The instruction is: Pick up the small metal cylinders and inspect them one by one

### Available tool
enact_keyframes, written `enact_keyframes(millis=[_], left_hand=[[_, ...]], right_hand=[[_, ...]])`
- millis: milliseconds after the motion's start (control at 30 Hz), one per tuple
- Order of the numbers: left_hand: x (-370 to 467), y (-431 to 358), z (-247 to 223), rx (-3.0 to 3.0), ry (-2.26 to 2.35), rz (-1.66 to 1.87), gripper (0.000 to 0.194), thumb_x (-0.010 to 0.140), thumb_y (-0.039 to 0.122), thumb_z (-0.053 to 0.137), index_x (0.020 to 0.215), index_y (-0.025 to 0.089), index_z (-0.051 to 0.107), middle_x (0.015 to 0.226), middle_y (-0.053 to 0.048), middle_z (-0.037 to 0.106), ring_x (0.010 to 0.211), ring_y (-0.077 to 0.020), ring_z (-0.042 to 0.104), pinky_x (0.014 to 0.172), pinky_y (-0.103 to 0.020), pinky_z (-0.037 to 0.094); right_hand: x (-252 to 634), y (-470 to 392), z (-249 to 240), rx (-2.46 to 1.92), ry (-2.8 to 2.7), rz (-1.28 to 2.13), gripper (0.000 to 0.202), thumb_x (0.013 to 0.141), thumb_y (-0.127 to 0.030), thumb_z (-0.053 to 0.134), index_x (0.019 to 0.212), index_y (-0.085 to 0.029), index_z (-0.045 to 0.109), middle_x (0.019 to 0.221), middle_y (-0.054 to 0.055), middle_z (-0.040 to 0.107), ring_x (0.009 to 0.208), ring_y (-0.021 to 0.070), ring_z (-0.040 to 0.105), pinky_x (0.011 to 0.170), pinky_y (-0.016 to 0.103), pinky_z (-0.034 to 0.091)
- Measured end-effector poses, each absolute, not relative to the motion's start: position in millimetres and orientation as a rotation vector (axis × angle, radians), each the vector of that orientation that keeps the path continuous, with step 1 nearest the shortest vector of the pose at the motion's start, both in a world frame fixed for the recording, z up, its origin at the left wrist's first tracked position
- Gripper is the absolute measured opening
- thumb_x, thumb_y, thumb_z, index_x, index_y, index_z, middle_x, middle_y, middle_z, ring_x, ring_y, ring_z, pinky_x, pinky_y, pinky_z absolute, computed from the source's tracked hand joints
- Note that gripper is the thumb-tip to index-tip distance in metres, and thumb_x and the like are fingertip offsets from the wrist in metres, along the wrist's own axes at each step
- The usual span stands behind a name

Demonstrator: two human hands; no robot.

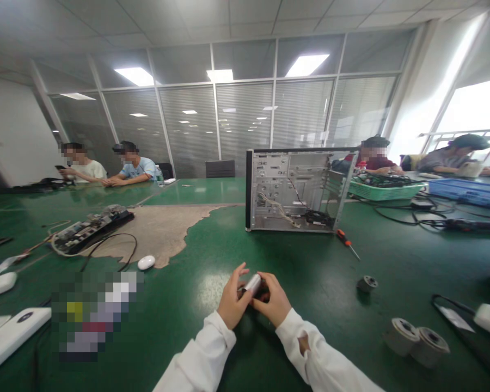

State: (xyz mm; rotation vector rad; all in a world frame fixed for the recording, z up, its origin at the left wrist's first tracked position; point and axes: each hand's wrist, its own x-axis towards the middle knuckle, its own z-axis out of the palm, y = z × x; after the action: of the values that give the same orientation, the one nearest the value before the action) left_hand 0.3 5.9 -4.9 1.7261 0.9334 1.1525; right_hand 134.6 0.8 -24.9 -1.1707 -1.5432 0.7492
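Note:
Between my two hands is a small silver metal part (252, 282) with a rounded, shiny top; my fingers hide much of it. My left hand (232, 306) grips it from the left, its index finger raised. From the right, my right hand (276, 301) closes its thumb and fingers on the same part. Both hands are above the green table (212, 348), in front of an open computer case (296, 190) that stands upright with its bare metal frame and loose cables showing.
An orange-handled screwdriver (343, 238) lies by the case. Grey metal cylinders (400, 336) stand at the right. A circuit board assembly (92, 230) and a white mouse (146, 263) lie left. A green basket (386, 190) holds cables. Several people sit around the table.

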Motion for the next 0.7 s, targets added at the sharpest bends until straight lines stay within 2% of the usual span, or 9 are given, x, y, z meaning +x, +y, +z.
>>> enact_keyframes(millis=[233, 533, 700], left_hand=[[0, 3, 0, 1.658, 0.900, 1.164, 0.044, 0.075, 0.024, 0.043, 0.117, 0.018, 0.031, 0.114, -0.012, 0.041, 0.092, -0.0188, 0.052, 0.072, -0.033, 0.047], [3, 4, 1, 1.631, 0.892, 1.135, 0.040, 0.075, 0.027, 0.044, 0.114, 0.018, 0.035, 0.109, -0.011, 0.045, 0.093, -0.0195, 0.050, 0.065, -0.030, 0.048], [4, 3, 2, 1.721, 0.934, 1.109, 0.040, 0.075, 0.028, 0.046, 0.113, 0.017, 0.037, 0.109, -0.011, 0.047, 0.094, -0.0184, 0.049, 0.065, -0.028, 0.047]], right_hand=[[138, 4, -21, -1.123, -1.294, 1.030, 0.053, 0.052, -0.028, 0.065, 0.101, -0.020, 0.045, 0.094, 0.005, 0.051, 0.072, 0.0153, 0.055, 0.058, 0.027, 0.046], [145, 12, -15, -0.897, -0.844, 1.452, 0.038, 0.056, -0.036, 0.064, 0.087, -0.018, 0.049, 0.064, 0.000, 0.058, 0.055, 0.0123, 0.055, 0.049, 0.023, 0.042], [145, 9, -8, -0.885, -0.562, 1.678, 0.034, 0.062, -0.042, 0.057, 0.085, -0.019, 0.049, 0.060, 0.002, 0.058, 0.052, 0.0118, 0.055, 0.050, 0.022, 0.043]])
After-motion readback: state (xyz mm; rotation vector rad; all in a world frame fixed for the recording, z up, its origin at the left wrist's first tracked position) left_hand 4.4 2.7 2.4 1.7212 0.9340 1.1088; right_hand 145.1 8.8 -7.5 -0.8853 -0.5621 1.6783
